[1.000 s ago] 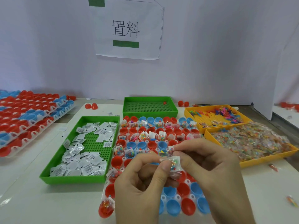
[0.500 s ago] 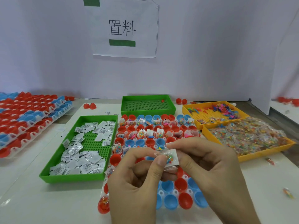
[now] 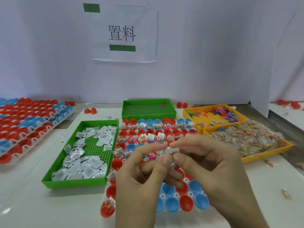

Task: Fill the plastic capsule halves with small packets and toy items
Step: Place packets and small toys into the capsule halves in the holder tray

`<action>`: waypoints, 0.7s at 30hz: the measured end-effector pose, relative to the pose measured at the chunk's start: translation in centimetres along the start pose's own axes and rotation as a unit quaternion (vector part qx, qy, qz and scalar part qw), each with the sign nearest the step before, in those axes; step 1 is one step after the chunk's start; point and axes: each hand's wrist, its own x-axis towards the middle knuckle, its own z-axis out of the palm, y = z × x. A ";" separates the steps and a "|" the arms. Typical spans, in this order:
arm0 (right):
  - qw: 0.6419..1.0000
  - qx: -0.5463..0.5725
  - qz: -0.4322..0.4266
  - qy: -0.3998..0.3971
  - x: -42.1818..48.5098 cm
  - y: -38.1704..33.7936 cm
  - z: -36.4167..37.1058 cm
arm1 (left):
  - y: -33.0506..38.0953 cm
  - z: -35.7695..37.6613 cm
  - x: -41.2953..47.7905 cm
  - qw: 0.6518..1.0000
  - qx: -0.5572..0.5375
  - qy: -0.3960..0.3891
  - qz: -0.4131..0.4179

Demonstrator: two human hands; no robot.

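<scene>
A clear holder (image 3: 199, 195) of red and blue capsule halves lies in front of me; far rows hold packets and toys, near cups such as a blue half (image 3: 171, 204) stand empty. Above its middle my left hand (image 3: 139, 181) and my right hand (image 3: 212, 168) pinch one small clear packet (image 3: 171, 153) between thumbs and forefingers. The packet is folded or crumpled and mostly hidden by my fingertips.
A green tray (image 3: 54, 168) of white sachets sits left. A nearly bare green tray (image 3: 148, 109) stands behind. Right are two yellow trays: small toys (image 3: 213, 115) and bead packets (image 3: 250, 140). Stacked filled holders (image 3: 29, 122) lie far left. Loose packets (image 3: 286, 194) lie at right.
The packet, held flat and visible between both hands before, is now squeezed smaller between my fingertips. Both hands stay over the holder's middle.
</scene>
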 end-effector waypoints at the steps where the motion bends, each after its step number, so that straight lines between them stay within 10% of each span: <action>1: 1.000 0.001 -0.003 -0.002 0.1 0.0 0.0 | 0.0 -0.1 0.2 1.000 0.002 -0.004 0.005; 15: 0.999 0.018 0.019 -0.038 -0.1 0.8 0.8 | -0.8 -1.6 -0.1 0.997 0.050 -0.011 0.061; 21: 0.988 -0.057 0.017 0.143 -0.2 1.5 -2.4 | -0.7 -2.5 -0.3 0.994 0.085 -0.062 0.042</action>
